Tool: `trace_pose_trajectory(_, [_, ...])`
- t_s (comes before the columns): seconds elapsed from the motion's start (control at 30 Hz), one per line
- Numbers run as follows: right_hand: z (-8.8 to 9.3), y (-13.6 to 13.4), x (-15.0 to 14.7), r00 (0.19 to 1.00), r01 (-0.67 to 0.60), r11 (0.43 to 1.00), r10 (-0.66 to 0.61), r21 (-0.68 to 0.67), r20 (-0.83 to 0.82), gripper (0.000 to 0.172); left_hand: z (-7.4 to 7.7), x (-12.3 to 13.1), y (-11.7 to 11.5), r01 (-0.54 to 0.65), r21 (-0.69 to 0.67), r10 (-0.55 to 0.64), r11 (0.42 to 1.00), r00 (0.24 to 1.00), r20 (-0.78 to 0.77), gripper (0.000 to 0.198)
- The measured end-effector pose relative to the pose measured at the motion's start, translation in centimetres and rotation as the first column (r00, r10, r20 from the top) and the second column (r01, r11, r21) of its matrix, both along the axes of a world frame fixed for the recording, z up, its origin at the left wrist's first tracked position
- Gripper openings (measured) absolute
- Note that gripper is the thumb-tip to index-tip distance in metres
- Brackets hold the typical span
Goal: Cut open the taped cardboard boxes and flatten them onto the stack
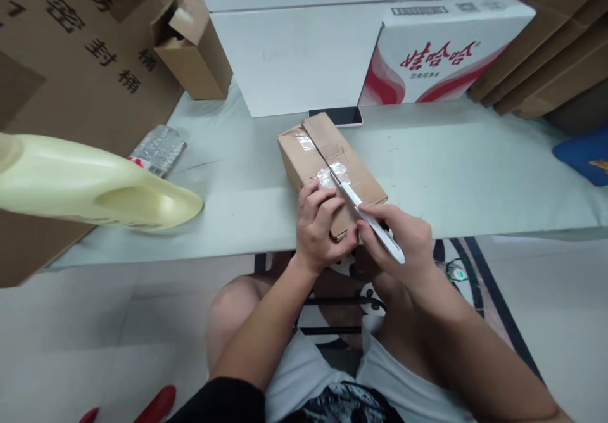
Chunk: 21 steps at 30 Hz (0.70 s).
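Note:
A small taped cardboard box [297, 163] sits at the front edge of the table, turned at an angle. My left hand [323, 227] is wrapped around its near left end, fingers on top and thumb at the near end. In my right hand [401, 236] is a white utility knife [375, 223], pinched between thumb and fingers. Its tip meets the top seam, where clear tape [340, 171] shows. Whether the blade has gone through the tape is too small to tell.
Behind the box lies a phone [342, 116] before white cartons [304, 62]. A pale yellow bottle [104, 185] juts in from the left, near a clear plastic pack [161, 147]. An open carton [199, 62] stands back left; a blue object [586, 157] is at the right edge.

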State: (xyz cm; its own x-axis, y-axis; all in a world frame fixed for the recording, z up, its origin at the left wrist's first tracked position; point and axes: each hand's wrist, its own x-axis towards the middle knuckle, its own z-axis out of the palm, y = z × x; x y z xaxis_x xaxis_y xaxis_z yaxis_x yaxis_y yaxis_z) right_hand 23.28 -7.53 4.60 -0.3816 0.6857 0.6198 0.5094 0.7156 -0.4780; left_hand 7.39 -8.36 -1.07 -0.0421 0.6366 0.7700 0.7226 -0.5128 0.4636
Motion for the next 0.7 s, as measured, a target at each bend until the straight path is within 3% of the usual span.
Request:
trace_pose_trajectory(0.33, [0.3,0.2,-1.0,0.996,0.043,0.999,-0.042,-0.020,0.077,0.017,0.0,0.0,0.3,0.006,0.054,-0.009,0.999,0.998,0.057,0.029])
trace_pose_trajectory(0.7, [1.8,-0.9,-0.2,0.996,0.092,0.995,-0.092,-0.035,0.011,0.009,-0.1,-0.1,0.6,-0.016,0.071,0.014,0.997,0.999,0.036,0.032])
